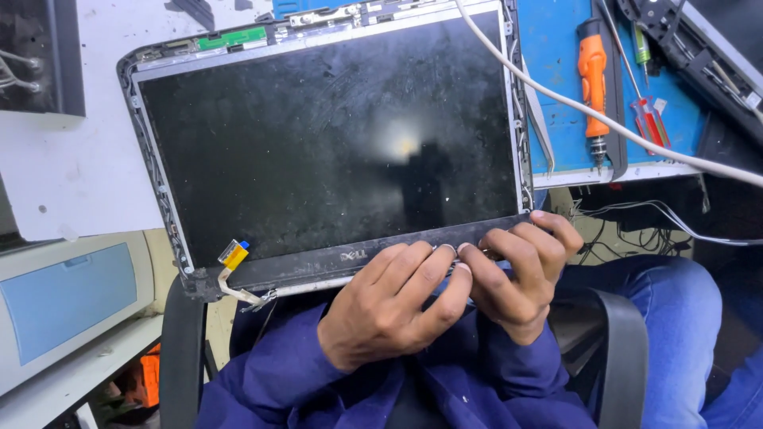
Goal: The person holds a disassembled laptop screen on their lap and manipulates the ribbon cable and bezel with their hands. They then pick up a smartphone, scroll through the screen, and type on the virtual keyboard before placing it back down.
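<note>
Top bezel's already off your laptop screen; bottom strip at 6 o'clock remains, left hand and right hand both pinched on it.

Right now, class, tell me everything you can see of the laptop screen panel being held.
The laptop screen panel is a dark, dusty, smudged glass rectangle, switched off, its front bezel removed so metal edges and cabling show. A grey plastic strip runs along its bottom edge, with a yellow ribbon connector at the lower left corner. It tilts back against the workbench, resting on the person's lap. The left hand and right hand grip the bottom strip.
</note>
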